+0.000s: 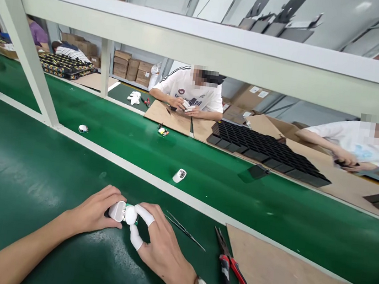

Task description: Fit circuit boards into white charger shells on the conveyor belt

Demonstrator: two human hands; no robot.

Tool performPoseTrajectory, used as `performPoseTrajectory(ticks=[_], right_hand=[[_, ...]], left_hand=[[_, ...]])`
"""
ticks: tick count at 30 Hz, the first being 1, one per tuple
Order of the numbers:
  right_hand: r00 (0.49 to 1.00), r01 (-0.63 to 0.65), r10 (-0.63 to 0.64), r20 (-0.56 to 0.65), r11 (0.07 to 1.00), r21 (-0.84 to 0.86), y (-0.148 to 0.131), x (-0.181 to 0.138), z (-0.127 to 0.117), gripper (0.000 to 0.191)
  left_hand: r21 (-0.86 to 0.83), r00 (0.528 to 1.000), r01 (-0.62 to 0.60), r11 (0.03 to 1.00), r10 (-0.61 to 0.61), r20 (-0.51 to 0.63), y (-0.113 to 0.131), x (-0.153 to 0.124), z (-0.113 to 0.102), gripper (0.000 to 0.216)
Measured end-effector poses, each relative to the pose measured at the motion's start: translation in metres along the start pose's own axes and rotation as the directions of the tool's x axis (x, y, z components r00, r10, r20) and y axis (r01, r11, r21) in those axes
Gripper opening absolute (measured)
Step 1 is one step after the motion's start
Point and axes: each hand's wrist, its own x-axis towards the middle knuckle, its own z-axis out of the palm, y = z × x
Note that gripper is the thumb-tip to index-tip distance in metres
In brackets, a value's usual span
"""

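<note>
My left hand (100,210) is closed around a small white plastic housing (117,211), its open end turned to the right. Between thumb and forefinger, my right hand (160,235) grips a green circuit board with a round white dome (130,215) on it. Those two fingers wear white finger cots. Board and housing meet end to end; whether they are joined I cannot tell. To the right of my right hand lie metal tweezers (185,230), and farther right long-nose pliers (229,266) with red and black handles.
A white housing (180,175) and domed boards (163,131) (83,128) sit on the green belt (124,138). Cardboard (297,275) covers the bench at right. Across the belt, two people work beside rows of black cases (267,151). A shelf beam (202,37) crosses above.
</note>
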Motion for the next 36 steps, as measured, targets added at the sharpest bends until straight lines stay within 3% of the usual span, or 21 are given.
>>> performPoseTrajectory(ticks=[6,11,15,28,36], right_hand=[[0.996,0.083,-0.081,0.022,0.993,-0.082,-0.001,-0.003,0.003,0.042],[0.993,0.110,-0.100,0.070,0.980,-0.167,-0.004,-0.002,0.002,0.034],[0.989,0.137,-0.122,0.089,0.973,-0.187,-0.005,-0.002,0.002,0.023],[0.984,0.084,-0.046,0.173,0.971,-0.222,-0.005,-0.007,0.008,0.014],[0.993,0.054,-0.038,0.115,0.989,-0.139,-0.012,-0.004,0.003,0.018]], left_hand=[[0.115,0.991,-0.118,0.986,0.125,-0.050,-0.002,-0.001,0.007,0.060],[0.152,0.988,-0.138,0.979,0.147,-0.052,-0.002,-0.001,0.008,0.058],[0.152,0.991,-0.121,0.981,0.127,-0.033,-0.001,-0.001,0.009,0.054],[0.090,0.997,-0.076,0.993,0.073,0.041,0.001,-0.002,0.013,0.050],[-0.076,0.996,0.001,0.997,0.007,0.093,0.006,0.001,0.013,0.039]])
